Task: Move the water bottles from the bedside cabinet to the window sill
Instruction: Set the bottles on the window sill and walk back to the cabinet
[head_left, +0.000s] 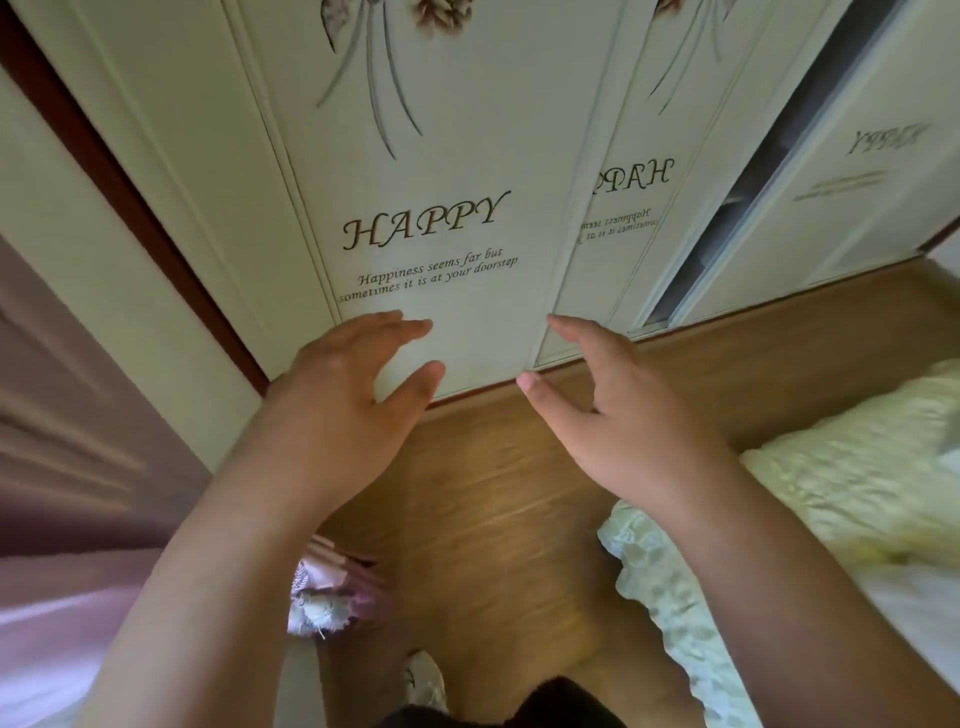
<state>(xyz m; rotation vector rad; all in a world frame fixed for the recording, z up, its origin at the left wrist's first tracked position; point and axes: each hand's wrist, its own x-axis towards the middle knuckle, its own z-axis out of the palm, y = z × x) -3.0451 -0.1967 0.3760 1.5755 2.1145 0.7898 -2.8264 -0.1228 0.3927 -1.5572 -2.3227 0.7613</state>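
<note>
My left hand (337, 395) and right hand (613, 410) hang spread and empty over the brown wooden floor (493, 493), before the white "HAPPY" lettered wardrobe door (441, 182); pale yellow bedding (831, 493) lies right; no water bottles in view

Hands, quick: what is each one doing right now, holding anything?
Left hand: open, fingers relaxed, holding nothing.
Right hand: open, fingers spread, holding nothing.
No bottle in view.

White wardrobe doors (441, 156) with dark script and floral print; tan wood-grain floor (493, 493); pale yellow-white lace bedding (831, 493); mauve curtain (62, 415)
</note>
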